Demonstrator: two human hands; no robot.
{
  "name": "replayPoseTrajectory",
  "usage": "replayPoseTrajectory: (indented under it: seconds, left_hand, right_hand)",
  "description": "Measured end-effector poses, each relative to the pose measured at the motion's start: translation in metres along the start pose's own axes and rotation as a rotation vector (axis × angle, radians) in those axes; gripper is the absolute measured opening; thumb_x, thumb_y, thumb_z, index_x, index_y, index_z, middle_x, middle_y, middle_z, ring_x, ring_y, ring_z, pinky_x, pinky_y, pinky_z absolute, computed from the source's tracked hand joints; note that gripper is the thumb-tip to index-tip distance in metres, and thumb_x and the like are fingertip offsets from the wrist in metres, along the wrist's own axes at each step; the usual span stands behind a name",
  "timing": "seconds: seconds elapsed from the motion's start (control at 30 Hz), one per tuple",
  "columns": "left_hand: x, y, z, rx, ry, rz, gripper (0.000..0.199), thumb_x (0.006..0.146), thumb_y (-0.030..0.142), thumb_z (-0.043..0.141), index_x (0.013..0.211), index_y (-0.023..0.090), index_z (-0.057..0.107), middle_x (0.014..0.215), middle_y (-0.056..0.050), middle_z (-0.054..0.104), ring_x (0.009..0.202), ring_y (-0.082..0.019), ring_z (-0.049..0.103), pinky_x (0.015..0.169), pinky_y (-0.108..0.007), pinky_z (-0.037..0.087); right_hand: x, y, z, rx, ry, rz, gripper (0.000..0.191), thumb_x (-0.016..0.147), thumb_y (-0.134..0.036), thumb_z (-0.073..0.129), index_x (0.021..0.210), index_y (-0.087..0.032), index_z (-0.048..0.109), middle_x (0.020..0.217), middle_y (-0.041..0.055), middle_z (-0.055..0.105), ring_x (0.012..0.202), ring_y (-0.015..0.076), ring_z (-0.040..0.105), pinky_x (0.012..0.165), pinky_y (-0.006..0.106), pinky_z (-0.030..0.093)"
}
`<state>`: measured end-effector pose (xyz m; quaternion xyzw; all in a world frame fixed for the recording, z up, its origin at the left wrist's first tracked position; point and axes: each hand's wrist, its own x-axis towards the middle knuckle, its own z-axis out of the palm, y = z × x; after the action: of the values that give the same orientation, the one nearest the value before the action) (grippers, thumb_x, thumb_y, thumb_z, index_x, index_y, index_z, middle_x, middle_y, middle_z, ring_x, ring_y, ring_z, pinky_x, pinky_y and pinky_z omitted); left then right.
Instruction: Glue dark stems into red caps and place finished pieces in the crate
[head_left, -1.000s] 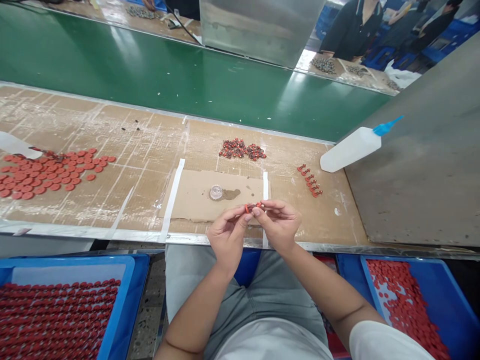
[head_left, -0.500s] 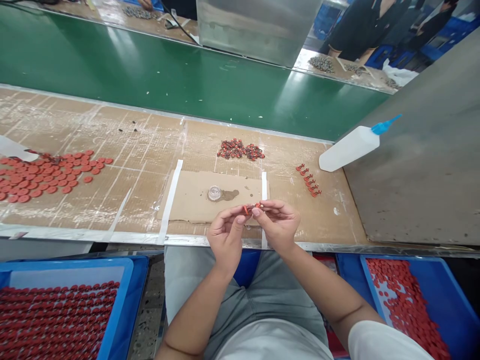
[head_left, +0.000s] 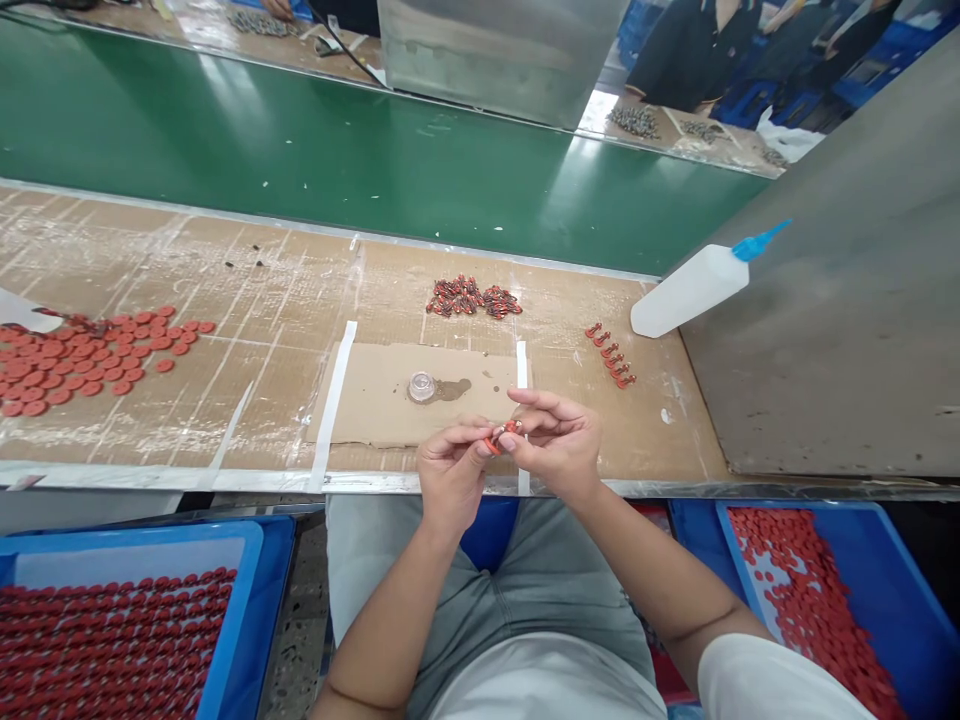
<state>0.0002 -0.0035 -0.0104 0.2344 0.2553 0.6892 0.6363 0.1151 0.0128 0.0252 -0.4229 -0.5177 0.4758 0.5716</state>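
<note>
Near the table's front edge, my left hand (head_left: 454, 475) pinches a red disc (head_left: 492, 445) between thumb and fingers. My right hand (head_left: 559, 445) is closed on a small red and dark part (head_left: 512, 428) that meets the disc; its index finger is raised. Just beyond the hands lies a cardboard sheet (head_left: 375, 400) taped down by white strips, with a small clear cup (head_left: 421, 387) beside a wet stain. A pile of red and black parts (head_left: 472, 297) sits farther back. To the right stands a slanting row of assembled red pieces (head_left: 610, 356).
A white bottle with a blue nozzle (head_left: 690, 292) is at the right, beside a metal panel (head_left: 840, 300). Red discs (head_left: 82, 360) cover the table's left. Blue trays (head_left: 251, 560) (head_left: 892, 560) hold red pieces below. People are across the green belt (head_left: 300, 140).
Both hands have come slightly lower with the small parts, and the red disc is tilted differently. My right index finger has lifted. The whole view has shifted slightly.
</note>
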Motion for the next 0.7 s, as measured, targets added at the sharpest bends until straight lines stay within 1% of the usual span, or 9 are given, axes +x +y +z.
replayPoseTrajectory:
  seconds: [0.1,0.2,0.3,0.4,0.47,0.57,0.63,0.7]
  left_hand:
    - [-0.002,0.000,0.003,0.026,-0.001,0.024,0.009,0.068,0.025,0.080,0.075,0.025,0.075,0.082,-0.001,0.066,0.079,-0.012,0.064,0.077,-0.029,0.055]
    - [-0.004,-0.001,0.006,0.044,0.001,0.039,0.009,0.067,0.024,0.080,0.074,0.025,0.075,0.080,-0.001,0.066,0.078,-0.011,0.064,0.075,-0.026,0.054]
    - [-0.006,-0.004,0.008,0.065,0.024,0.017,0.010,0.067,0.025,0.080,0.076,0.024,0.075,0.081,-0.002,0.067,0.079,-0.012,0.064,0.073,-0.024,0.054]
    - [-0.010,-0.006,0.012,0.058,0.043,-0.017,0.014,0.069,0.029,0.079,0.082,0.024,0.075,0.085,-0.002,0.069,0.080,-0.013,0.066,0.073,-0.024,0.055]
    - [-0.012,-0.007,0.016,0.028,0.036,-0.035,0.018,0.071,0.034,0.076,0.086,0.024,0.075,0.088,-0.003,0.071,0.082,-0.014,0.067,0.075,-0.026,0.056]
    - [-0.013,-0.007,0.021,-0.031,-0.007,-0.066,0.026,0.081,0.043,0.065,0.094,0.022,0.074,0.092,-0.006,0.072,0.085,-0.016,0.068,0.077,-0.029,0.057]
    - [-0.014,-0.005,0.024,-0.033,-0.036,-0.080,0.027,0.085,0.042,0.060,0.098,0.021,0.073,0.094,-0.007,0.072,0.085,-0.017,0.068,0.078,-0.032,0.057]
    - [-0.016,0.001,0.026,0.010,-0.055,-0.069,0.025,0.084,0.038,0.062,0.098,0.021,0.072,0.094,-0.007,0.071,0.086,-0.018,0.068,0.079,-0.034,0.057]
  right_hand:
    - [-0.002,-0.002,-0.001,0.027,0.005,0.008,0.041,0.062,-0.018,0.081,0.101,-0.022,0.071,0.062,-0.0038,0.069,0.056,0.0095,0.064,0.066,0.023,0.057]
    - [-0.004,-0.003,-0.005,0.025,0.010,0.038,0.038,0.061,-0.021,0.081,0.098,-0.021,0.072,0.064,-0.0020,0.070,0.057,0.0110,0.065,0.065,0.025,0.057]
    - [-0.008,-0.001,-0.008,0.050,0.030,0.068,0.034,0.062,-0.024,0.081,0.095,-0.021,0.072,0.067,-0.0005,0.072,0.061,0.0128,0.067,0.068,0.028,0.058]
    - [-0.012,0.003,-0.010,0.117,0.068,0.088,0.034,0.063,-0.025,0.081,0.095,-0.022,0.072,0.069,-0.0014,0.072,0.066,0.0135,0.069,0.073,0.028,0.059]
    - [-0.015,0.004,-0.011,0.163,0.106,0.095,0.033,0.064,-0.026,0.082,0.095,-0.022,0.071,0.068,-0.0022,0.072,0.066,0.0133,0.070,0.072,0.028,0.059]
    - [-0.018,0.002,-0.019,0.180,0.173,0.086,0.030,0.066,-0.029,0.081,0.093,-0.022,0.070,0.069,-0.0015,0.072,0.065,0.0142,0.070,0.067,0.028,0.060]
    - [-0.019,-0.001,-0.031,0.112,0.254,0.035,0.029,0.067,-0.030,0.080,0.093,-0.021,0.069,0.071,-0.0007,0.073,0.067,0.0150,0.071,0.067,0.029,0.059]
    - [-0.019,-0.003,-0.050,-0.056,0.386,-0.045,0.029,0.068,-0.029,0.079,0.094,-0.021,0.069,0.074,0.0005,0.074,0.070,0.0153,0.071,0.069,0.028,0.058]
